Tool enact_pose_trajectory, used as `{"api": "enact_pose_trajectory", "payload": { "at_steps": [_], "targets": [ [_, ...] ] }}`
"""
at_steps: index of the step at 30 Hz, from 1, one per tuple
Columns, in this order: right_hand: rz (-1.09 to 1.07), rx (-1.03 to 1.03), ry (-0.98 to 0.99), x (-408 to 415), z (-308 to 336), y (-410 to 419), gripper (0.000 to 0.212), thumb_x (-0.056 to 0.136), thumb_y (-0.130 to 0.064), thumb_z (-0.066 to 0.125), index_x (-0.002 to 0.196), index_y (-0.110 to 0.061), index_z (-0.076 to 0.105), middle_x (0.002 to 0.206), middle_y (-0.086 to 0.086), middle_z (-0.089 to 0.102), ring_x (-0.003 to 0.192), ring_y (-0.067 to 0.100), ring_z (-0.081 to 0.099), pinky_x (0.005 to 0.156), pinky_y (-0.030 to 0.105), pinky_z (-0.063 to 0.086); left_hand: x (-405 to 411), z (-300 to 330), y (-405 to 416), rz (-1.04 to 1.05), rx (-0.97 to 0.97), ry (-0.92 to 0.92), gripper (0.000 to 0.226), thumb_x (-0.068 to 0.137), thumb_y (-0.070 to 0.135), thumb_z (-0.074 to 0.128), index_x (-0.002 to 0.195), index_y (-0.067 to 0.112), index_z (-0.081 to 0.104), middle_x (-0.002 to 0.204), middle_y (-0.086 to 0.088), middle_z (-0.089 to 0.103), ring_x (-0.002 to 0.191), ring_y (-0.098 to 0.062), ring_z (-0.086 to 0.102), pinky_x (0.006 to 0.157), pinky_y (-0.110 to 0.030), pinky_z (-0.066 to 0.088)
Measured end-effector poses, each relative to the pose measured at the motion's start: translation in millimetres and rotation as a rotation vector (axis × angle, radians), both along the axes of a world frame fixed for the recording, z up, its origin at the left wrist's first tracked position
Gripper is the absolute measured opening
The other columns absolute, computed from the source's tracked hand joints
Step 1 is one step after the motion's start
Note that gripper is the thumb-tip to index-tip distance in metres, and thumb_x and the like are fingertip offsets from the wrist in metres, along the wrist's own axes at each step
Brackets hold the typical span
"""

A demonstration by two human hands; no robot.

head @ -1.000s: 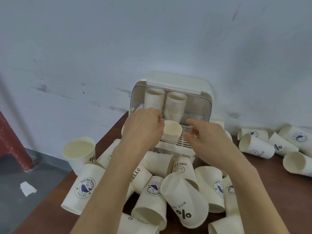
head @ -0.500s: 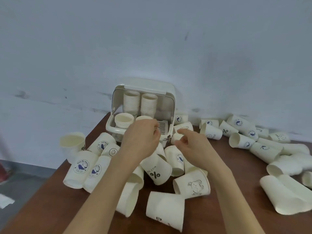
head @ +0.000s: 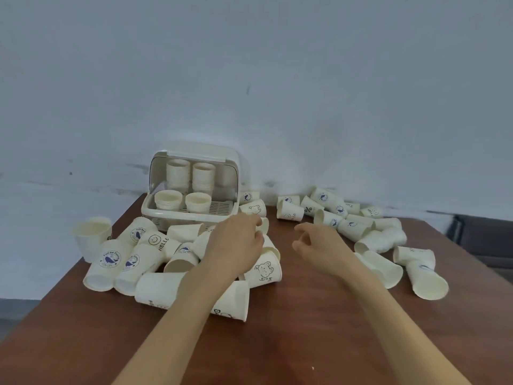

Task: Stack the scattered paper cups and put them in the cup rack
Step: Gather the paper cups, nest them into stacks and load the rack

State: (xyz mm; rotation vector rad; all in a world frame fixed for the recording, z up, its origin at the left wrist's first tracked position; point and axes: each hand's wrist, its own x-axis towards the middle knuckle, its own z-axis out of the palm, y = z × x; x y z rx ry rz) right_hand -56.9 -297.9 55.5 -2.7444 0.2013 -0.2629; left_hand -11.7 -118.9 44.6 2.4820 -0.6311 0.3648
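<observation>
Already the left hand (head: 236, 243) curled over cups (head: 265, 269) heaped below the cup rack (head: 191, 190); whether it gripped one, I couldn't tell. Right hand (head: 319, 245) hovered loose and empty, farther off.

Both forearms reach fwd, left hand (head: 236, 243) palm-down w/ fingers curled, right hand (head: 319, 243) loosely curled, holding nothing.

Cream paper cups (head: 126, 263) bear blue whale badges, seemingly; cream cup rack (head: 194, 159); reddish-brown tabletop (head: 319, 329).
</observation>
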Motion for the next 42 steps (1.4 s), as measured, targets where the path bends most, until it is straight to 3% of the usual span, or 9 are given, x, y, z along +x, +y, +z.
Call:
{"api": "enact_pose_trajectory", "payload": {
  "at_steps": [5, 9, 14, 18, 20, 25, 32, 36, 42],
  "targets": [
    [-0.066, -0.101, 0.017, -26.0, 0.4, -22.8, 0.041, 0.094, -0.028, 0.054, 0.134, -0.019, 0.052, 0.105, -0.005, 0.063, 0.105, 0.014, 0.056, 0.079, 0.026, 0.039, -15.8, -4.2, -16.5, -0.059, 0.017, 0.013, 0.030, 0.096, 0.026, 0.044, 0.123, 0.023, 0.059, 0.117, 0.002, 0.060, 0.110, -0.019, 0.055, 0.088, -0.034, 0.045],
    [-0.067, -0.134, 0.005, -33.5, -2.2, -40.5, 0.042, 0.093, -0.028, 0.054, 0.133, -0.018, 0.052, 0.102, -0.006, 0.063, 0.103, 0.016, 0.057, 0.090, 0.033, 0.045, -18.7, -9.5, -27.2, -0.085, 0.049, 0.012, 0.033, 0.098, 0.026, 0.042, 0.127, 0.023, 0.057, 0.121, 0.002, 0.058, 0.111, -0.018, 0.055, 0.090, -0.034, 0.043],
    [-0.077, -0.132, -0.014, -38.2, -16.9, -60.3, 0.042, 0.093, -0.030, 0.053, 0.134, -0.020, 0.052, 0.102, -0.006, 0.063, 0.103, 0.015, 0.055, 0.091, 0.032, 0.043, -12.3, -22.4, -39.5, -0.095, 0.060, 0.052, 0.030, 0.098, 0.029, 0.041, 0.123, 0.026, 0.057, 0.119, 0.005, 0.058, 0.107, -0.016, 0.055, 0.087, -0.032, 0.044],
    [-0.040, -0.124, -0.045, -42.6, -31.5, -61.2, 0.039, 0.096, -0.028, 0.050, 0.134, -0.021, 0.050, 0.101, -0.007, 0.060, 0.101, 0.012, 0.053, 0.073, 0.021, 0.036, -13.3, -28.2, -43.5, -0.099, 0.059, 0.059, 0.030, 0.098, 0.028, 0.039, 0.123, 0.026, 0.057, 0.116, 0.005, 0.058, 0.107, -0.016, 0.054, 0.087, -0.032, 0.044],
    [-0.023, -0.098, -0.048, -46.0, -41.1, -53.6, 0.039, 0.095, -0.029, 0.050, 0.134, -0.022, 0.050, 0.098, -0.009, 0.058, 0.096, 0.010, 0.052, 0.072, 0.020, 0.036, -15.9, -33.1, -40.0, -0.099, 0.057, 0.067, 0.031, 0.098, 0.028, 0.040, 0.123, 0.027, 0.057, 0.117, 0.005, 0.057, 0.107, -0.016, 0.054, 0.087, -0.031, 0.043],
    [0.077, -0.038, -0.030, -50.1, -64.4, -16.1, 0.039, 0.095, -0.029, 0.049, 0.133, -0.023, 0.051, 0.099, -0.007, 0.058, 0.100, 0.015, 0.055, 0.089, 0.028, 0.042, -21.6, -46.5, -15.6, -0.070, 0.047, 0.093, 0.033, 0.097, 0.030, 0.042, 0.128, 0.028, 0.055, 0.117, 0.004, 0.057, 0.106, -0.015, 0.055, 0.091, -0.035, 0.045],
    [0.129, 0.092, -0.008, -46.7, -81.3, 56.0, 0.024, 0.090, -0.028, 0.047, 0.109, -0.021, 0.061, 0.081, -0.004, 0.063, 0.084, 0.020, 0.059, 0.075, 0.035, 0.049, -30.1, -58.1, 37.8, 0.022, 0.003, 0.087, 0.031, 0.096, 0.028, 0.043, 0.123, 0.030, 0.058, 0.102, 0.007, 0.056, 0.097, -0.014, 0.055, 0.086, -0.035, 0.046],
    [0.047, 0.073, 0.070, -41.4, -88.8, 86.4, 0.021, 0.091, -0.032, 0.042, 0.078, -0.018, 0.048, 0.080, 0.003, 0.054, 0.078, 0.027, 0.049, 0.068, 0.036, 0.044, -34.4, -62.8, 66.0, 0.092, -0.001, 0.081, 0.029, 0.094, 0.028, 0.045, 0.118, 0.029, 0.061, 0.092, 0.009, 0.052, 0.092, -0.014, 0.053, 0.079, -0.032, 0.047],
    [-0.100, 0.065, 0.081, -36.7, -98.8, 107.0, 0.028, 0.095, -0.036, 0.041, 0.090, -0.013, 0.057, 0.087, 0.003, 0.048, 0.089, 0.029, 0.054, 0.074, 0.036, 0.047, -43.2, -70.8, 95.9, 0.126, 0.013, 0.100, 0.022, 0.093, 0.026, 0.046, 0.109, 0.031, 0.060, 0.106, 0.012, 0.057, 0.093, -0.012, 0.055, 0.079, -0.029, 0.044]
  ]
}}
